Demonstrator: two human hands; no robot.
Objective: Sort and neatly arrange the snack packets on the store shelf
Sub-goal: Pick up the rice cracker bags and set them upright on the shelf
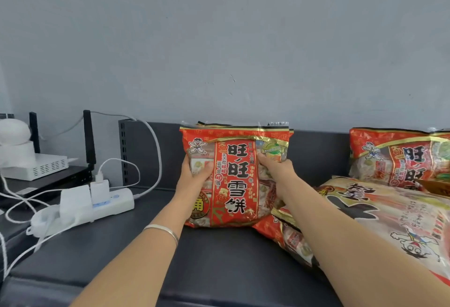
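The left hand (194,176) and right hand (276,168) grip the upright snack packet (233,185) mid-frame (probably fronting another); next, square it.

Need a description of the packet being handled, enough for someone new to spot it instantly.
On the dark shelf under the grey wall, look mid-shelf, right of the white power strip. The red snack packet stands upright. Unlike the upright packet far right and the flat packets beside it, the left hand and right hand grip its sides.

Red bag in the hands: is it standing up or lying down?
Standing up: red bag on its bottom edge, left hand and right hand gripping it.
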